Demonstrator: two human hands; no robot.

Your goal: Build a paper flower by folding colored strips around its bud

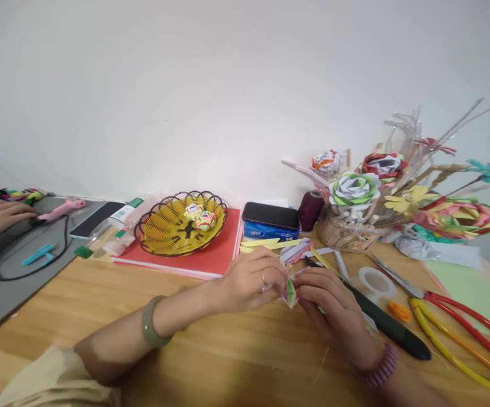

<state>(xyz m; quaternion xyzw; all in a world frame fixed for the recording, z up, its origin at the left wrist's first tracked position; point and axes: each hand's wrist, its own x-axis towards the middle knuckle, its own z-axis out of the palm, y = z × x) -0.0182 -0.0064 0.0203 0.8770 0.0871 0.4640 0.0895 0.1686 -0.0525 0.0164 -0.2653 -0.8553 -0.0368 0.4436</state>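
My left hand (255,280), with a ring on one finger, pinches one side of a small folded paper piece (290,292). The piece shows green inside and pale pink and white edges. My right hand (332,302) grips its other side, fingers curled toward me. Both hands are raised slightly over the wooden table. Behind them lie yellow and lilac paper strips (265,244). A dark green tool (391,328) extends from beneath my right hand toward the right.
A yellow basket (160,240) with small paper flowers sits on red paper (223,249). Phone (270,215), tape roll (376,281), scissors (423,291) and flower arrangement (346,232) stand or lie behind and right. Another person's hand (5,217) rests far left.
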